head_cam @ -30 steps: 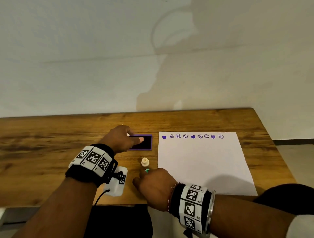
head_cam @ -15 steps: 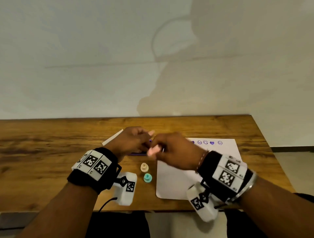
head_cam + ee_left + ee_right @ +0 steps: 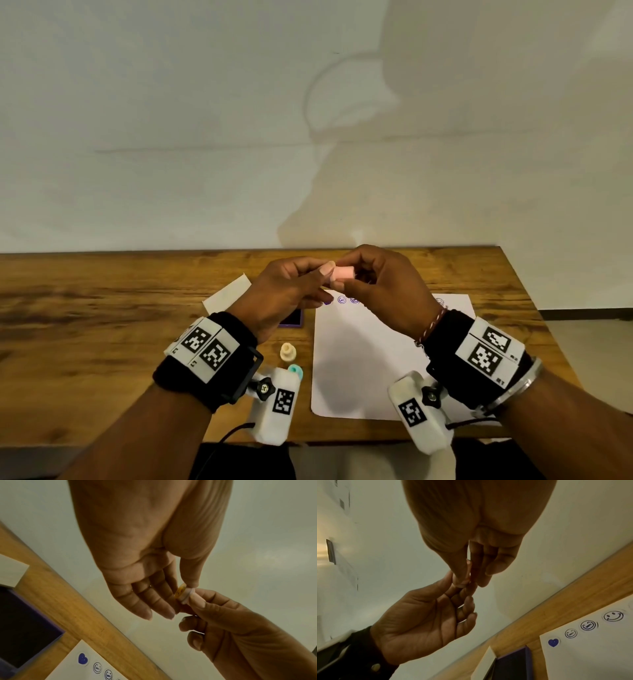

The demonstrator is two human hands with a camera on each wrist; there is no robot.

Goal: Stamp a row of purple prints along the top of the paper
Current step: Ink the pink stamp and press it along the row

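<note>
Both hands are raised above the table and meet on a small pink stamp (image 3: 343, 273). My right hand (image 3: 354, 279) pinches its pink body (image 3: 195, 597) between thumb and fingers. My left hand (image 3: 325, 274) pinches the stamp's face end, an orange disc (image 3: 179, 591), with its thumb on the rim. The white paper (image 3: 359, 370) lies below on the right; a row of purple hearts and smiley prints (image 3: 589, 625) runs along its top edge. The purple ink pad (image 3: 291, 318) lies open left of the paper, partly hidden by my left hand.
A cream stamp (image 3: 287, 351) and a teal stamp (image 3: 295, 370) stand on the wooden table (image 3: 102, 325) between the ink pad and the front edge. The pad's pale lid (image 3: 227, 294) lies behind it. A wall rises right behind the table.
My right hand came up from the table front with the pink stamp and met my left hand, which lifted off the ink pad. Both hands now hold the stamp higher.
</note>
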